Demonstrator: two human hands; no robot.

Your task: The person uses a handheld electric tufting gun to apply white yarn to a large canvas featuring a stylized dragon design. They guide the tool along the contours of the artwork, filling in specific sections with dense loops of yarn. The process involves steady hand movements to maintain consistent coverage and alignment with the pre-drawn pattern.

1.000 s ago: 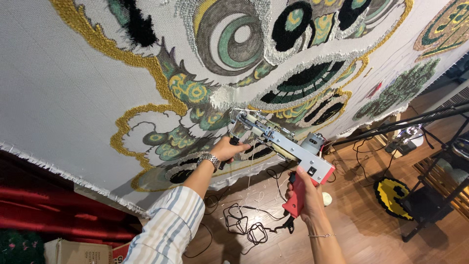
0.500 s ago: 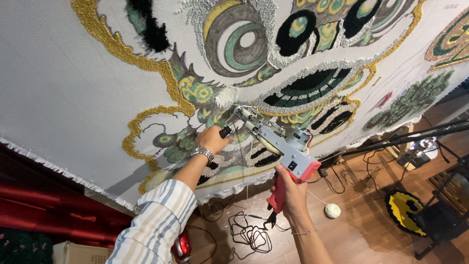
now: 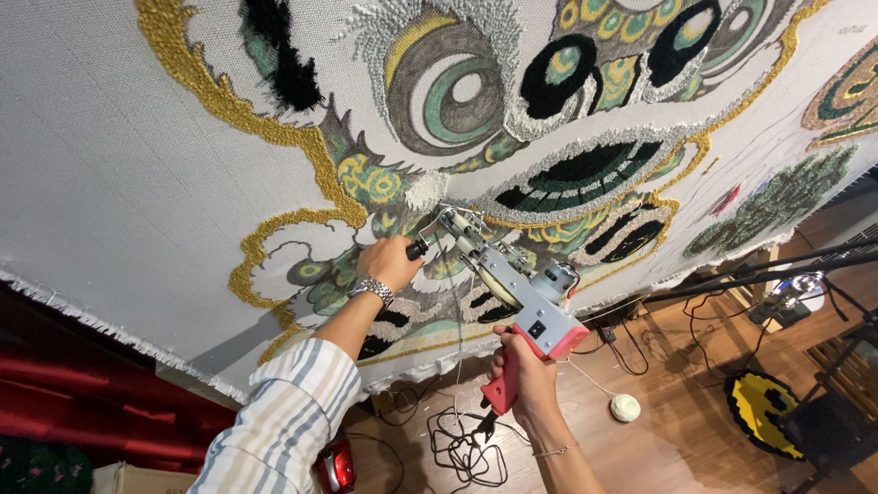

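Left hand (image 3: 389, 263) now higher on stretched white tufting cloth (image 3: 110, 174), clasping black front knob; right hand (image 3: 523, 380) wrapped around red-handled grey metal tufting gun (image 3: 512, 291), tip apparently touching white patch. White yarn ball (image 3: 626, 407) on floor.

We see a wooden plank floor (image 3: 695, 384) strewn with black cables (image 3: 462, 448), a white yarn ball (image 3: 625, 408) lying on it, and a round yellow-and-black rug piece (image 3: 764, 412) (near a dark stand). Red drapery (image 3: 64, 402) hangs at lower left.
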